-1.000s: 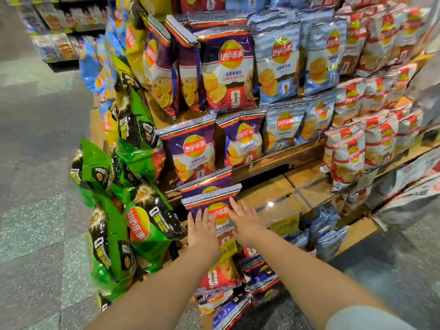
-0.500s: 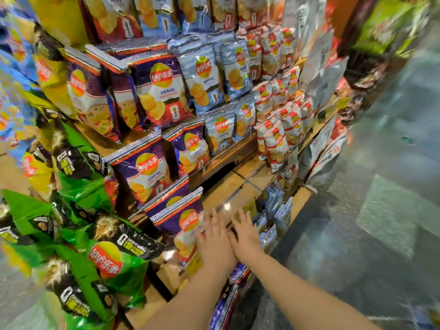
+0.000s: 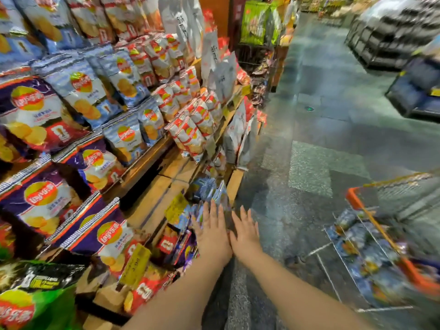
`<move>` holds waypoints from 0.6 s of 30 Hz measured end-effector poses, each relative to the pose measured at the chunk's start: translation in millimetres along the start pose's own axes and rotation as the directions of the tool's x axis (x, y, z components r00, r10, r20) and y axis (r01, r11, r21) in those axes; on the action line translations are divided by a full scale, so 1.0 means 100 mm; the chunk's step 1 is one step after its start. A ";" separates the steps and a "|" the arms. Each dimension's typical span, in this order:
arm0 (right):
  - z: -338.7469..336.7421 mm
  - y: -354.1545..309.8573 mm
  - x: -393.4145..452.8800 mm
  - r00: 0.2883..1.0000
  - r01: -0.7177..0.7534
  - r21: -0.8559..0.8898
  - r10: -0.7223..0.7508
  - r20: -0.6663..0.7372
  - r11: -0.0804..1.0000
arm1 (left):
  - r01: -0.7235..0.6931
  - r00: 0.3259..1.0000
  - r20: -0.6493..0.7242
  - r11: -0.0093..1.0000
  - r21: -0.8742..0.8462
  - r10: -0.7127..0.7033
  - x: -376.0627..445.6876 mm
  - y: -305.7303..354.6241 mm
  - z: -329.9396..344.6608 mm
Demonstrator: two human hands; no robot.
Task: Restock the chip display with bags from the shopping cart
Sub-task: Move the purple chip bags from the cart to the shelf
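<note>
Purple chip bags [image 3: 40, 201] filled the lower tiers of the wooden chip display [image 3: 152, 194] at nine o'clock, with pale blue bags [image 3: 81, 91] above them and red-and-white bags [image 3: 190, 129] further along toward eleven o'clock. Both hands reached forward side by side near the middle of the view. The left hand [image 3: 213, 234] was flat, its fingers straight and spread, and lay over the small blue bags [image 3: 207, 189] at the low end of the display; whether it pressed them I could not tell. The right hand [image 3: 245, 232] hung just beside it, thumbs nearly touching, fingers likewise straight and loose, holding nothing, above the dark speckled floor [image 3: 309, 167]. A yellow price tag [image 3: 135, 265] stood at seven o'clock in front of a purple bag, and a green-and-black bag [image 3: 35, 294] bulged out at eight o'clock, crowding the low shelf. The shopping cart [image 3: 390, 239], with its orange rim and wire sides, stood at four o'clock, well apart from the hands, with blurred blue bags [image 3: 362, 253] lying inside it. Dark stacked goods [image 3: 392, 32] sat at one o'clock across the aisle.
</note>
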State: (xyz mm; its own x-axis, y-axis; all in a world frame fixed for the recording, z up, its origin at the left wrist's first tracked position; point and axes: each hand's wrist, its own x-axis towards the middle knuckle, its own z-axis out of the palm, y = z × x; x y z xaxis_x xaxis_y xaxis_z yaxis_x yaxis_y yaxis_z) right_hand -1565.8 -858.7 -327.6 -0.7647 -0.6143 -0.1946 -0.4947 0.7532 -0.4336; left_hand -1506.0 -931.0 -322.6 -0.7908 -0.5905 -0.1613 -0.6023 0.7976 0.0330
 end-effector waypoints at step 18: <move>-1.16 2.80 -1.90 0.868 -0.389 0.161 0.420 -0.267 0.907 | -0.516 0.855 -0.022 0.855 0.048 0.517 -1.37 3.23 0.16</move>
State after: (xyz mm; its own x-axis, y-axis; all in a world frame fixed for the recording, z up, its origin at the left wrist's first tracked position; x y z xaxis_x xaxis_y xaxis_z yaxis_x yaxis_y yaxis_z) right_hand -1607.3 -503.8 -310.0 -0.9812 -0.1542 -0.1161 -0.0847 0.8843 -0.4592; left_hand -1590.4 -590.0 -305.3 -0.9905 -0.0952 -0.0994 -0.1018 0.9927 0.0640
